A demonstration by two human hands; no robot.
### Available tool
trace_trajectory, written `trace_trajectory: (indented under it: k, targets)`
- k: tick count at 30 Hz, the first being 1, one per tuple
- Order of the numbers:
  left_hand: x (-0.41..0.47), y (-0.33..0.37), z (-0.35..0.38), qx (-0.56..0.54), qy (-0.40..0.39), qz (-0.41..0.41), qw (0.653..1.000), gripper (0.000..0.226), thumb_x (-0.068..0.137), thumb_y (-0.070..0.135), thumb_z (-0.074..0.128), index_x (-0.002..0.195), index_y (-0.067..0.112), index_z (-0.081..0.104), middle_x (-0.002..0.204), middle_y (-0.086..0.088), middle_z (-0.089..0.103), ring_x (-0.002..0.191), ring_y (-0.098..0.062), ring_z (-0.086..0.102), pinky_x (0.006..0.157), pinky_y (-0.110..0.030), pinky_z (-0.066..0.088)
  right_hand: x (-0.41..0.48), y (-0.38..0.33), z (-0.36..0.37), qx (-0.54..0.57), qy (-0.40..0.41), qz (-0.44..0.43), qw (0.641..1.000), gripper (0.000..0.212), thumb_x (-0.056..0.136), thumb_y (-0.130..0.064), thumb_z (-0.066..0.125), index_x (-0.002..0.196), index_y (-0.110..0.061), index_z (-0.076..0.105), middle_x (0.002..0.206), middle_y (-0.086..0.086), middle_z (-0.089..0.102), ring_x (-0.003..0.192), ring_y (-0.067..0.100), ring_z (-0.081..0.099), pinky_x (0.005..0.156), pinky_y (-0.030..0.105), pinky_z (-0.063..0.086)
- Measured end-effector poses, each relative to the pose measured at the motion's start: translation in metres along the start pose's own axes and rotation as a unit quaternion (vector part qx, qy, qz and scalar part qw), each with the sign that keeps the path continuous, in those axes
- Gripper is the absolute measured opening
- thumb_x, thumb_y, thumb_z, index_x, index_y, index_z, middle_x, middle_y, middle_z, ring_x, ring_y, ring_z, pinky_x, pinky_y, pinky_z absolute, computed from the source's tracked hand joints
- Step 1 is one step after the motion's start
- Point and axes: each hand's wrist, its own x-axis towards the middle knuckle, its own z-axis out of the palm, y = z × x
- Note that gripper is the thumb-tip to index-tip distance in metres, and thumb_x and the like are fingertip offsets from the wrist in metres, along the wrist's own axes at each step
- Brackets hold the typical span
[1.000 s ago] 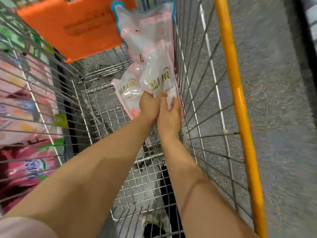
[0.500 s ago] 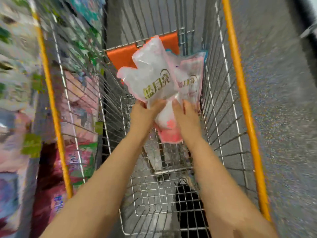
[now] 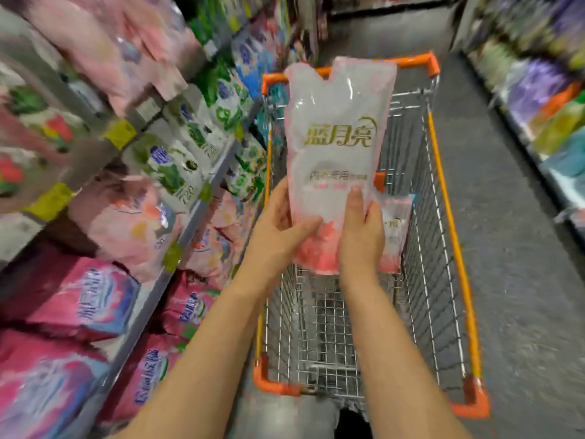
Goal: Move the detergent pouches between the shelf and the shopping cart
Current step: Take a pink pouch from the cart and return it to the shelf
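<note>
A white and pink detergent pouch (image 3: 338, 147) with gold lettering stands upright above the wire shopping cart (image 3: 443, 236). My left hand (image 3: 281, 226) grips its lower left edge, thumb on the front. My right hand (image 3: 361, 232) grips its lower right part, thumb up on the front. A second pouch of the same kind (image 3: 395, 229) shows behind, at the right of my right hand; which hand holds it I cannot tell. The shelf (image 3: 190, 217) on my left carries several detergent pouches.
The cart has orange rims and corners (image 3: 471, 397), its near end close to my body. Stacked pink and green bags (image 3: 82, 299) fill the left shelves. A grey aisle floor (image 3: 512, 280) runs along the cart's right, with another blurred shelf (image 3: 550, 99) beyond.
Both hands have lifted the pouches up out of the bottom of the cart to above its rim. The front pouch now stands upright, and my view has risen to show the shelves.
</note>
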Motion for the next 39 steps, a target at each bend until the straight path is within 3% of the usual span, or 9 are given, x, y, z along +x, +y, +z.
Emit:
trace_trajectory:
  k: [6,8,13,16,20,24,29,33,39]
  targets:
    - [-0.093,0.108,-0.033,0.073,0.035,0.124,0.989,0.086,0.071,0.002,0.069,0.136,0.035,0.023,0.137,0.010,0.044,0.122,0.002,0.047,0.105,-0.026,0.040,-0.115,-0.094,0.014,0.046,-0.053,-0.113,0.991,0.027,0.093,-0.043,0.048,0.092,-0.017,0.053,0.075,-0.017,0.053,0.066,-0.010,0.046,0.056,0.003,0.037]
    - [-0.126,0.142,-0.043,0.095,0.058,0.159,0.981,0.091,0.066,0.015,0.072,0.136,0.040,0.020,0.141,0.011,0.041,0.127,-0.002,0.044,0.108,-0.034,0.037,-0.153,-0.125,0.017,0.059,-0.079,-0.150,0.984,0.029,0.091,-0.044,0.049,0.090,-0.016,0.052,0.076,-0.014,0.054,0.066,-0.006,0.048,0.056,0.007,0.037]
    - [-0.207,0.217,-0.065,0.178,0.139,0.228,0.947,0.094,0.072,0.018,0.072,0.135,0.047,0.008,0.118,0.044,0.041,0.110,0.020,0.047,0.098,-0.013,0.039,-0.248,-0.186,0.027,0.091,-0.169,-0.218,0.957,0.056,0.074,-0.067,0.040,0.098,-0.018,0.053,0.098,-0.001,0.062,0.096,0.021,0.059,0.082,0.034,0.045]
    - [-0.260,0.251,-0.080,0.210,0.201,0.250,0.924,0.097,0.072,0.022,0.070,0.143,0.040,0.006,0.132,0.032,0.039,0.122,0.007,0.045,0.104,-0.024,0.037,-0.305,-0.209,0.029,0.093,-0.240,-0.241,0.936,0.067,0.081,-0.067,0.043,0.116,-0.009,0.051,0.109,0.001,0.060,0.104,0.022,0.056,0.084,0.028,0.043]
    - [-0.343,0.286,-0.089,0.229,0.270,0.263,0.897,0.101,0.071,0.017,0.071,0.144,0.035,0.003,0.143,0.009,0.039,0.129,-0.008,0.044,0.109,-0.040,0.035,-0.384,-0.226,0.022,0.117,-0.339,-0.242,0.902,0.052,0.082,-0.061,0.037,0.106,-0.016,0.045,0.097,-0.006,0.058,0.093,0.019,0.055,0.072,0.024,0.035]
    - [-0.437,0.315,-0.092,0.264,0.341,0.260,0.864,0.092,0.072,0.017,0.066,0.134,0.053,0.009,0.125,0.029,0.050,0.117,0.003,0.052,0.100,-0.026,0.044,-0.467,-0.235,0.010,0.150,-0.430,-0.244,0.856,0.061,0.068,-0.068,0.029,0.102,-0.018,0.042,0.106,0.000,0.057,0.102,0.022,0.055,0.078,0.028,0.037]
    - [-0.559,0.353,-0.089,0.273,0.429,0.260,0.821,0.095,0.074,0.018,0.074,0.140,0.045,0.010,0.116,0.035,0.052,0.108,0.009,0.055,0.087,-0.017,0.050,-0.584,-0.248,-0.014,0.160,-0.542,-0.223,0.794,0.061,0.071,-0.071,0.028,0.101,-0.020,0.040,0.104,-0.003,0.054,0.100,0.020,0.054,0.083,0.033,0.040]
    - [-0.659,0.385,-0.088,0.287,0.478,0.279,0.782,0.086,0.072,0.020,0.075,0.135,0.044,0.021,0.125,0.019,0.054,0.114,-0.002,0.056,0.088,-0.021,0.050,-0.678,-0.261,-0.037,0.157,-0.607,-0.238,0.742,0.055,0.077,-0.068,0.031,0.102,-0.020,0.037,0.109,0.002,0.055,0.101,0.020,0.052,0.081,0.030,0.036]
    - [-0.817,0.427,-0.108,0.323,0.513,0.256,0.753,0.080,0.090,-0.003,0.048,0.147,0.032,0.004,0.124,0.017,0.053,0.101,0.007,0.060,0.081,-0.013,0.050,-0.832,-0.271,-0.064,0.172,-0.695,-0.233,0.658,0.050,0.078,-0.048,0.067,0.105,-0.019,0.035,0.099,-0.008,0.051,0.089,0.011,0.053,0.075,0.024,0.039]
